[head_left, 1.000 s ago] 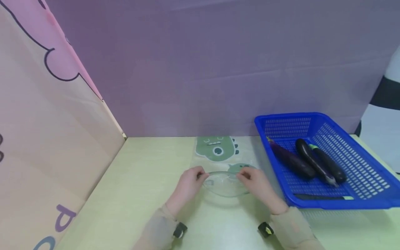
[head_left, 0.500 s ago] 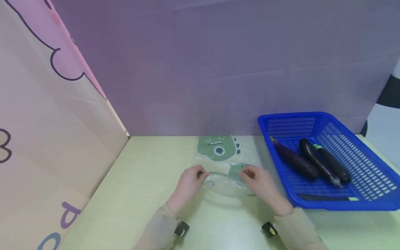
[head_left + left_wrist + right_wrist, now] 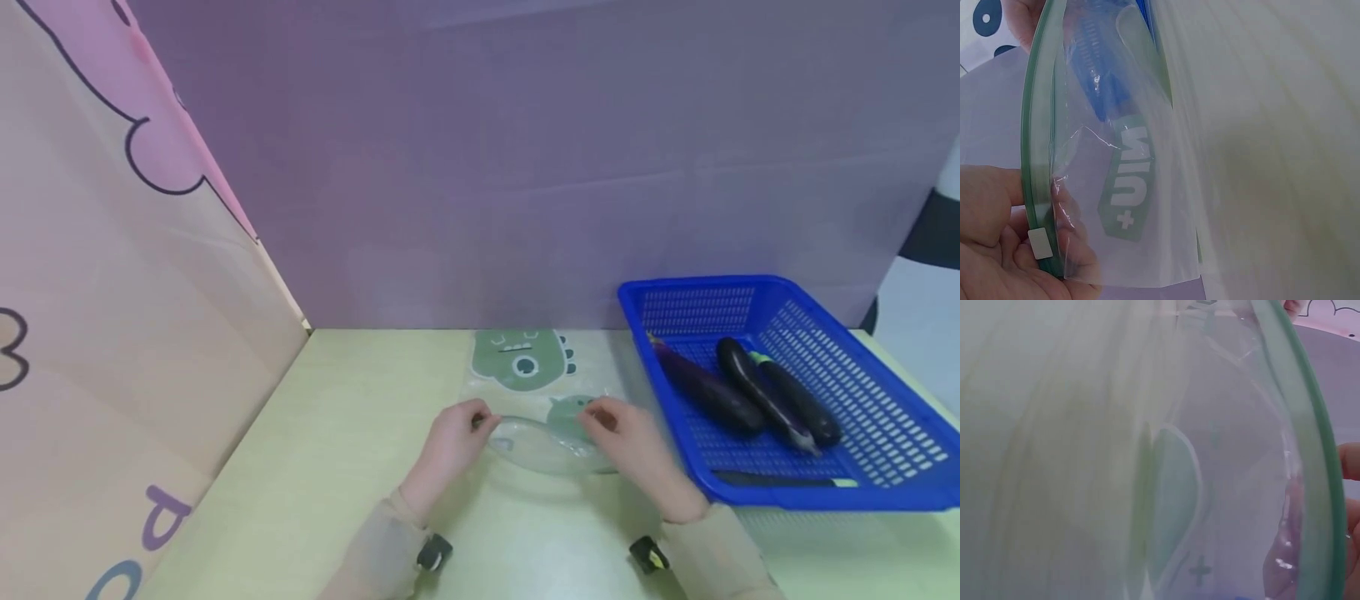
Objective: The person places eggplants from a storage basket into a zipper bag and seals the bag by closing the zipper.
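Observation:
Between both hands is a clear plastic slider bag (image 3: 536, 450), its mouth spread toward me and green dinosaur prints on its body lying across the table. At one end of the green zip strip (image 3: 1034, 144), my left hand (image 3: 450, 437) pinches the edge right beside the white slider (image 3: 1040, 244). Part of that hand's fingers shows through the film. My right hand (image 3: 632, 443) holds the opposite end of the mouth, thumb and forefinger together. Its fingers (image 3: 1351, 461) show at the zip edge in the right wrist view, partly behind the plastic.
On the right stands a blue mesh basket (image 3: 678, 442) with several dark purple eggplants (image 3: 708, 387). A knife-like dark strip (image 3: 780, 480) with a pale end lies along its near side. A purple cloth wall (image 3: 480, 167) closes off the back, a printed panel (image 3: 135, 333) the left.
The right hand has shifted slightly right, and the bag's upper rim now slopes down toward it. The left hand keeps its pinch. The head view has shifted a little.

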Tool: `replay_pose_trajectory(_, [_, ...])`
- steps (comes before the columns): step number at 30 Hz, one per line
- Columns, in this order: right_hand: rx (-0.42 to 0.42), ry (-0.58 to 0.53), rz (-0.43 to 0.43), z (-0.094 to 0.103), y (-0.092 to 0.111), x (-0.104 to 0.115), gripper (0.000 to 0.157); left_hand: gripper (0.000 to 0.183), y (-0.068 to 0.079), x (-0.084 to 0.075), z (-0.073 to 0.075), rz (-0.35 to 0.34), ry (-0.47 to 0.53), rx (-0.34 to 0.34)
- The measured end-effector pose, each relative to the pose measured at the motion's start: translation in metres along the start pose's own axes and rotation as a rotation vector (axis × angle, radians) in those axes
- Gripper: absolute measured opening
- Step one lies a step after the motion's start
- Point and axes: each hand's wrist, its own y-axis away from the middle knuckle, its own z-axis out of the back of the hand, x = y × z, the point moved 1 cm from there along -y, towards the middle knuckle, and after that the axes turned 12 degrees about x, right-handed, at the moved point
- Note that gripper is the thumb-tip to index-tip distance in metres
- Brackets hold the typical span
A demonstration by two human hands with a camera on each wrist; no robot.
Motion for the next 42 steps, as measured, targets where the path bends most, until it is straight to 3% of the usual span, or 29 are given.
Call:
replay_pose_trajectory(8, [-0.046, 0.011, 0.063, 0.006, 0.004, 0.004, 0.008, 0.014, 0.000, 0.000, 0.000, -0.010, 0.001, -0.007])
replay_pose_trajectory(23, [-0.145, 0.019, 0.093, 0.028, 0.015, 0.027, 0.009, 0.015, 0.001, -0.001, 0.002, 0.001, 0.004, -0.007])
replay_pose_trajectory(33, [-0.136, 0.027, 0.054, 0.044, 0.026, 0.026, 0.017, 0.015, 0.000, 0.003, -0.001, 0.003, 0.011, 0.003])
replay_pose_trajectory(42, [-0.082, 0.120, 0.052, 0.062, 0.035, 0.027, 0.015, 0.015, -0.001, 0.004, -0.001, -0.003, 0.012, -0.001])
